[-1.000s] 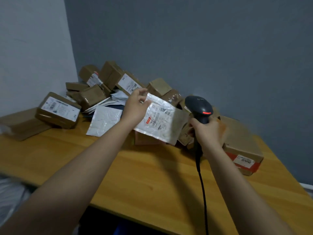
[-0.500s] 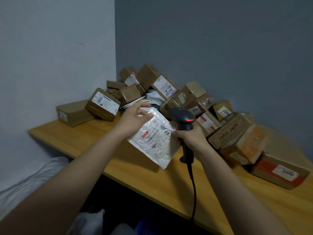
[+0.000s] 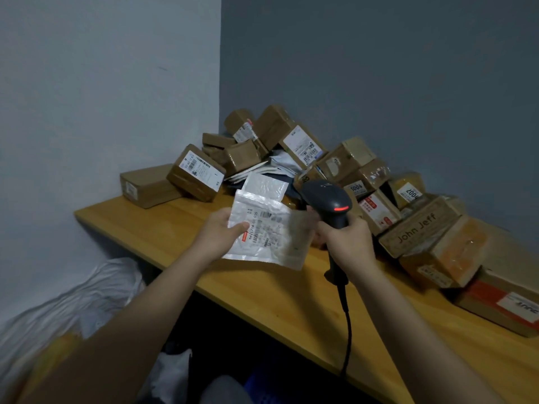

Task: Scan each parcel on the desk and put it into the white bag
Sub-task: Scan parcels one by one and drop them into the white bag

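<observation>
My left hand [image 3: 220,233] pinches the left edge of a flat white padded envelope [image 3: 269,231] with a printed label, held above the wooden desk [image 3: 262,290]. My right hand [image 3: 347,243] grips the handle of a black barcode scanner [image 3: 329,201] whose red light is on; its head sits just right of the envelope and its cable hangs over the desk's front edge. The white bag [image 3: 67,313] lies crumpled on the floor at lower left, below the desk's left end.
A heap of brown cardboard parcels [image 3: 294,138] fills the desk's back corner and runs along the right wall side, including a "John Jeff" box [image 3: 417,228] and a red-striped box [image 3: 501,304]. Another white envelope [image 3: 265,185] lies behind the held one.
The view has swung left and down, bringing the white bag into sight. The envelope has turned flatter in my left hand, and the scanner sits close on its right.
</observation>
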`<state>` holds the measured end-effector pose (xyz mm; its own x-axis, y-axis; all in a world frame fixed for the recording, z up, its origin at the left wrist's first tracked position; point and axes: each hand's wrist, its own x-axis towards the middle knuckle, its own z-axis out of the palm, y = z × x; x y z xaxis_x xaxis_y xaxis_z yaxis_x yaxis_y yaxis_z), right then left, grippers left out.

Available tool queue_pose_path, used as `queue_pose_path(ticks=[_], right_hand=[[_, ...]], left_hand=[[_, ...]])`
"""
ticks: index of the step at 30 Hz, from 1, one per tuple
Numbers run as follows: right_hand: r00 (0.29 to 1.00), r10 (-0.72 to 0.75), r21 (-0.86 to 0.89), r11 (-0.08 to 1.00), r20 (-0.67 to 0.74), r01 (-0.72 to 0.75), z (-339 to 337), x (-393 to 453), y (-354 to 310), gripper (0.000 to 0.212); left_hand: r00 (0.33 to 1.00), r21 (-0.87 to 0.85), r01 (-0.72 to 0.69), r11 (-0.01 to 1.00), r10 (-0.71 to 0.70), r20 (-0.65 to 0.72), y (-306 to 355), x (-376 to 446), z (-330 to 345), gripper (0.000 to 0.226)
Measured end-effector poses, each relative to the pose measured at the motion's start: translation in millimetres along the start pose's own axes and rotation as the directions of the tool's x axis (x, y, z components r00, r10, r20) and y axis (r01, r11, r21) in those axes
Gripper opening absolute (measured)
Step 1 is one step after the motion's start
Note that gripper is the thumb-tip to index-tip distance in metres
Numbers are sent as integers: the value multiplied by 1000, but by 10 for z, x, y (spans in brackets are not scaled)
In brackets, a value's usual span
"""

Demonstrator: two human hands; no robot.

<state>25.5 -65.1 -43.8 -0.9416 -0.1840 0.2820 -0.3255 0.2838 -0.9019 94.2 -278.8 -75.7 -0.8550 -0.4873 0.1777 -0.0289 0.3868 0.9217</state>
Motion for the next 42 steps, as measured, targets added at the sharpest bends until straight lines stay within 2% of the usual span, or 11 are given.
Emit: queue_pose_path(ticks=[4,8,15,22,32,35,42], right_hand=[[999,-25,-46,999,30,27,-64,-195,57,12],[988,25,-88,996,151,-11,23,-275,132,11],[961,77,-55,996,265,-65,210,-368,115,7],[956,103,-31,995,273,-99,253,-358,120,6],[958,57,-15,998,282,-56,292,-339,97,15],[949,26,-8,1000,316,-25,398,-362,33,15],[910,-28,-11,999,413,36,1059,-427,-222,7]], left_hand=[[984,-302,73,951,-117,-131,-90,-3,55,14],[975,-416,62,907,-145,-170,-64,-34,141,13],[971,-453,50,890,-150,-187,-67,-35,224,15],[971,-456,41,889,-144,-193,-79,-31,246,16],[973,-453,39,891,-136,-185,-97,-61,176,16],[964,-461,32,887,-150,-221,-161,-108,30,11],[902,-439,-10,899,-181,-391,-516,-329,-676,19]])
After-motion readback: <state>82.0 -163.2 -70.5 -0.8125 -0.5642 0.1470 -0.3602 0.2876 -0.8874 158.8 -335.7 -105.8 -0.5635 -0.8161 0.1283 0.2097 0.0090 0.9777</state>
